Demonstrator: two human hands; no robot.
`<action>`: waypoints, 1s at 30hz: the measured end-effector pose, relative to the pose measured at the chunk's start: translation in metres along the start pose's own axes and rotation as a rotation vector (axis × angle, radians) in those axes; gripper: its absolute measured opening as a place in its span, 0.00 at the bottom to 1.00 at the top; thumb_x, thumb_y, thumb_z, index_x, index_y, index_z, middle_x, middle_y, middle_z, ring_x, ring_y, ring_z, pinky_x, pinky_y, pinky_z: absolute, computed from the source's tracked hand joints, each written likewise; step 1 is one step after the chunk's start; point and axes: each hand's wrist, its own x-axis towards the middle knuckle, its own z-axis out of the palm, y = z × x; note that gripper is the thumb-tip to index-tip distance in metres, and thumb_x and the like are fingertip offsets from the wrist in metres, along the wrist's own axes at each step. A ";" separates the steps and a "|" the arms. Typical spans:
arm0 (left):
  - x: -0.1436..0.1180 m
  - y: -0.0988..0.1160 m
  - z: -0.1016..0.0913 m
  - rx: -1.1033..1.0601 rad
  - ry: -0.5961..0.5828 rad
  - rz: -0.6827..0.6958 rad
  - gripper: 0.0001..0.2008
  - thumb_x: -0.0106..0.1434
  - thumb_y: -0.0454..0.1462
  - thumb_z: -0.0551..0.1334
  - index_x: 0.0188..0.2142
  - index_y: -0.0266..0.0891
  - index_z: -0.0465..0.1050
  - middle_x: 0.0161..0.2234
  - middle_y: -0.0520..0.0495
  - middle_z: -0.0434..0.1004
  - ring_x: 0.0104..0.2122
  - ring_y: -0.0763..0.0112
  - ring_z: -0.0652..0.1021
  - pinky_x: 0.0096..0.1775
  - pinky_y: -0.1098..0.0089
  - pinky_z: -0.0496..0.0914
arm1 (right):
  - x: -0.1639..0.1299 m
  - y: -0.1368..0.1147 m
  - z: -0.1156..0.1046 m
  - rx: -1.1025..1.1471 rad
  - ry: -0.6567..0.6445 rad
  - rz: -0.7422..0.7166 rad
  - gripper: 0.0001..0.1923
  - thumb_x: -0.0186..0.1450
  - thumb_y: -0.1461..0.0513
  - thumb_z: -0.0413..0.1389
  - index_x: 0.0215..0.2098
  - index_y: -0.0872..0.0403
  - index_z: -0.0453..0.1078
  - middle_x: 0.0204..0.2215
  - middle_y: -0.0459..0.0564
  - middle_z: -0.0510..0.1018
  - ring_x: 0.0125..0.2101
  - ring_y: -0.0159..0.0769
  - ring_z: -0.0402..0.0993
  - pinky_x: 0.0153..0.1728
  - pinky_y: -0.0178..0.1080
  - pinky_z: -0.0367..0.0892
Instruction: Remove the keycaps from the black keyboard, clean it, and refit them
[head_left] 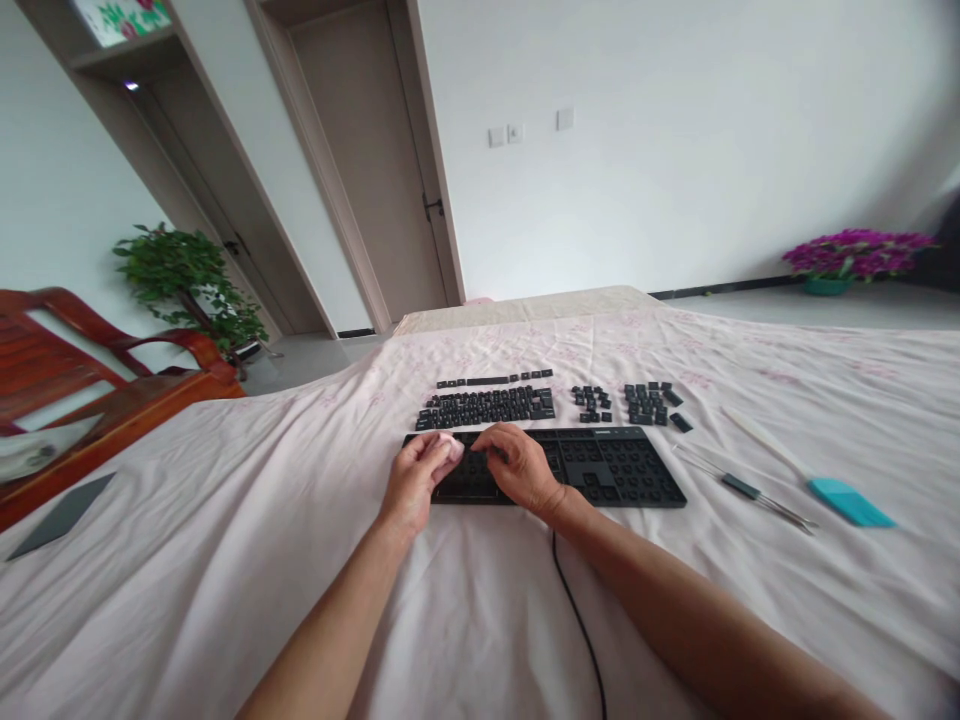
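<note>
1. Head view, the setting: a bright room with white walls, two brown doors (375, 170), a potted green plant (187, 285) by a red wooden chair (97, 370), and purple flowers (855, 255) on the floor at far right. The work lies on a bed (225, 560) under a pale, creased pink sheet.

2. Head view, the work: a black keyboard (607, 470) with its caps stripped off lies flat on the sheet, its cable (577, 620) trailing toward the person. The loose keycaps (491, 405) are laid out in rows just behind it, with smaller groups (649, 402) to the right.

3. The left hand (412, 480) is closed around a small pink cloth (448, 445), pressed at the keyboard's left end. The right hand (521, 468) rests curled on the bare deck beside it; I cannot tell whether it grips anything.

4. Tools: a teal brush (847, 500) and thin metal tweezers (757, 493) lie to the right, well apart from both hands. A dark flat card (64, 512) lies at far left.

5. Risks, as I judge them: the soft bedding may let the keyboard rock or slide under pressure; a forearm could snag the cable; a bump or tug on the sheet could scatter the sorted keycaps; the cloth may catch on exposed switch stems.
</note>
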 end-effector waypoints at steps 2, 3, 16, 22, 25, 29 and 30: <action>0.004 0.008 -0.011 0.151 -0.019 0.000 0.12 0.55 0.41 0.66 0.36 0.36 0.74 0.29 0.50 0.74 0.30 0.75 0.74 0.37 0.73 0.69 | 0.003 0.009 -0.002 -0.134 -0.019 0.096 0.21 0.54 0.74 0.48 0.36 0.50 0.76 0.36 0.48 0.77 0.41 0.37 0.70 0.46 0.38 0.64; 0.005 0.011 -0.015 0.258 -0.015 0.001 0.12 0.55 0.40 0.65 0.38 0.36 0.74 0.30 0.49 0.75 0.30 0.74 0.74 0.35 0.73 0.68 | 0.004 0.013 -0.003 -0.194 -0.038 0.130 0.20 0.55 0.74 0.48 0.35 0.50 0.76 0.37 0.48 0.77 0.41 0.37 0.70 0.47 0.38 0.63; 0.016 0.000 -0.007 0.913 -0.159 0.292 0.04 0.56 0.38 0.64 0.32 0.43 0.76 0.30 0.49 0.77 0.29 0.68 0.74 0.34 0.70 0.66 | 0.006 0.036 -0.005 -0.341 -0.088 0.233 0.21 0.56 0.73 0.49 0.40 0.51 0.76 0.40 0.50 0.78 0.43 0.39 0.69 0.46 0.37 0.62; 0.022 -0.005 0.008 0.913 -0.320 0.297 0.06 0.54 0.38 0.66 0.33 0.45 0.80 0.33 0.47 0.77 0.32 0.65 0.75 0.37 0.68 0.67 | 0.005 0.037 -0.005 -0.334 -0.089 0.234 0.21 0.56 0.73 0.49 0.41 0.51 0.76 0.40 0.50 0.78 0.43 0.39 0.69 0.46 0.37 0.61; 0.025 -0.010 0.014 0.963 -0.391 0.286 0.07 0.54 0.35 0.66 0.34 0.45 0.80 0.31 0.48 0.77 0.31 0.66 0.75 0.36 0.69 0.66 | 0.005 0.036 -0.005 -0.329 -0.091 0.222 0.21 0.55 0.73 0.49 0.41 0.52 0.77 0.39 0.50 0.78 0.42 0.40 0.69 0.46 0.37 0.61; 0.029 -0.005 0.015 1.024 -0.445 0.292 0.04 0.52 0.33 0.66 0.27 0.45 0.78 0.27 0.49 0.77 0.29 0.66 0.74 0.35 0.69 0.65 | 0.005 0.034 -0.006 -0.313 -0.095 0.230 0.22 0.56 0.74 0.49 0.41 0.51 0.77 0.39 0.51 0.78 0.42 0.40 0.69 0.46 0.37 0.62; 0.029 -0.003 0.013 1.057 -0.458 0.292 0.04 0.53 0.33 0.65 0.27 0.45 0.77 0.27 0.49 0.77 0.29 0.66 0.74 0.35 0.69 0.65 | 0.005 0.033 -0.006 -0.311 -0.096 0.233 0.22 0.56 0.74 0.49 0.41 0.51 0.77 0.39 0.51 0.78 0.42 0.40 0.69 0.47 0.37 0.61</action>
